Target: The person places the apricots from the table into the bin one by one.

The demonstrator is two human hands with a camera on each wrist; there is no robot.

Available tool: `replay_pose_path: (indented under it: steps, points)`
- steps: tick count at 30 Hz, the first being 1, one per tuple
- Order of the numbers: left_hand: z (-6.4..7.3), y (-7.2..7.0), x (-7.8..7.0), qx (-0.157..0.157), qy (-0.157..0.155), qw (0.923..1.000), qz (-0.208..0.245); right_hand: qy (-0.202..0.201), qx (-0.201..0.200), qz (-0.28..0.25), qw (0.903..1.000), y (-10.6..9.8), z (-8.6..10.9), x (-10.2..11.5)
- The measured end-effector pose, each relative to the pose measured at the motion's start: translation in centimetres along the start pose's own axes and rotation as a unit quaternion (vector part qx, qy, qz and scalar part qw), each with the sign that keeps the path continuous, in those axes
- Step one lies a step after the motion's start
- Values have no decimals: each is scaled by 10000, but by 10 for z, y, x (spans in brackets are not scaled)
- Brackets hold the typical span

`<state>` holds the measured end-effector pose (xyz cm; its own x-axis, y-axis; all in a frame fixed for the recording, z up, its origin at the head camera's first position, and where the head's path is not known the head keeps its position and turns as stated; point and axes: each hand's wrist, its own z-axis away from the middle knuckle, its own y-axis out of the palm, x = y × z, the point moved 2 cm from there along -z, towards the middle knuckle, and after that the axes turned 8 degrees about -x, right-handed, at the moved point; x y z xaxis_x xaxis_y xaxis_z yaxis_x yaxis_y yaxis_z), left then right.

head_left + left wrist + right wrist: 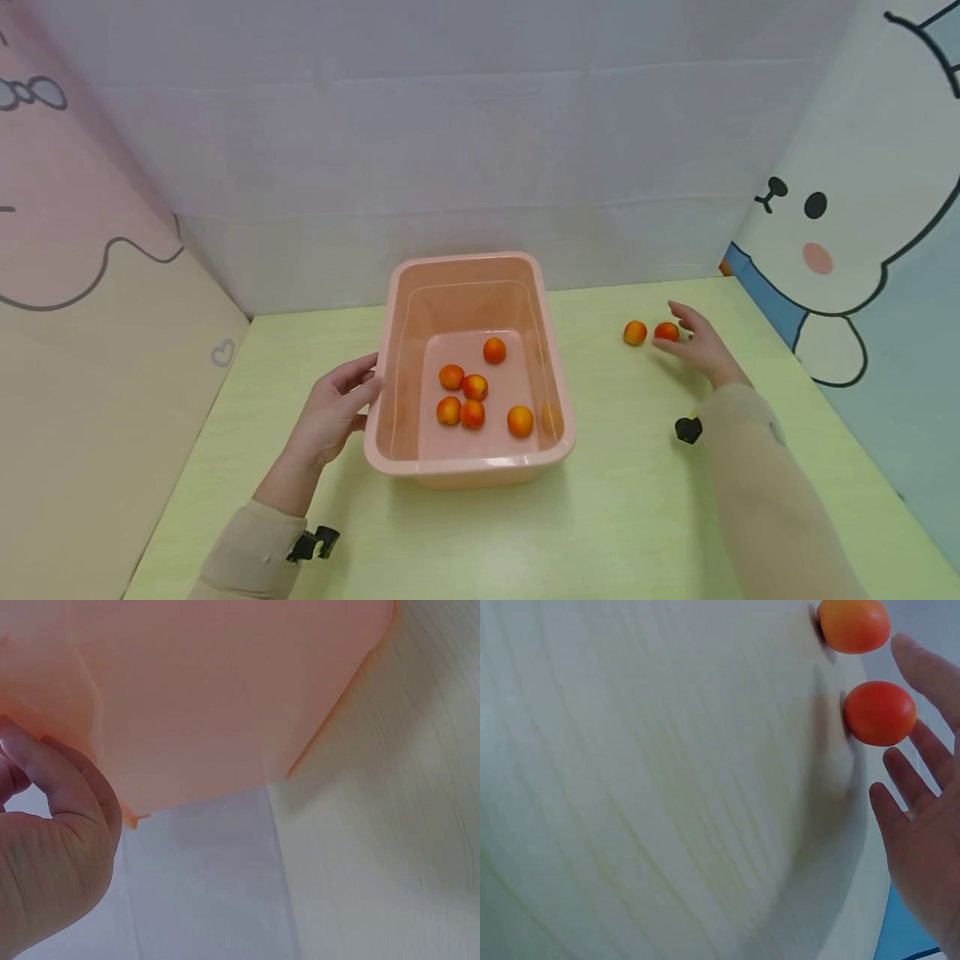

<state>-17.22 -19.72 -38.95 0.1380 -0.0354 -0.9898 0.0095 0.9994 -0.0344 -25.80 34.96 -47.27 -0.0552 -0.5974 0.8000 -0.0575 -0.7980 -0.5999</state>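
Observation:
A pink plastic bin [472, 482] stands on the table with several small orange-red tomatoes [494, 350] on its floor. At its left side, my left hand [327, 417] grips the rim. The left wrist view has the curled fingers of that hand [64, 840] against the bin's outer wall [210, 697]. To the right, two tomatoes lie on the table, one more orange [635, 333] and one redder [666, 332]. My right hand [699, 346] is at the redder tomato [880, 713], thumb and fingers spread around it, not closed in the right wrist view.
The pale green table [615, 517] meets a white cloth backdrop [465, 150] behind the bin. Panels with cartoon drawings rise along both sides, the right one [862, 250] beyond my right hand. A black wrist device [687, 430] sits at the right sleeve.

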Motion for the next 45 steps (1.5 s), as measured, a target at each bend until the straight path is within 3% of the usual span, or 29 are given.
replay_pose_path:
  steps: [7,14,21,27,31,36,45]
  points:
    - [-1,0,1,-17,38,10000,-65,272,-121,-295,9991,0,2,-16]
    - [-1,-1,2,14,35,10000,-68,398,-264,-148,9987,1,3,-17]
    - [-2,1,2,37,32,10000,-40,635,-704,-273,9951,3,7,-18]
    - [-3,1,2,63,23,10000,-4,607,-1073,-304,9919,-5,11,-14]
    - [-3,1,1,60,31,10000,-12,345,-1341,-145,9903,-16,12,3]
    - [-3,0,1,22,34,10000,-79,-34,-1622,20,9867,-30,11,42]
    - [-3,-1,3,-14,8,9999,-121,-573,-1572,-343,9853,-32,12,122]
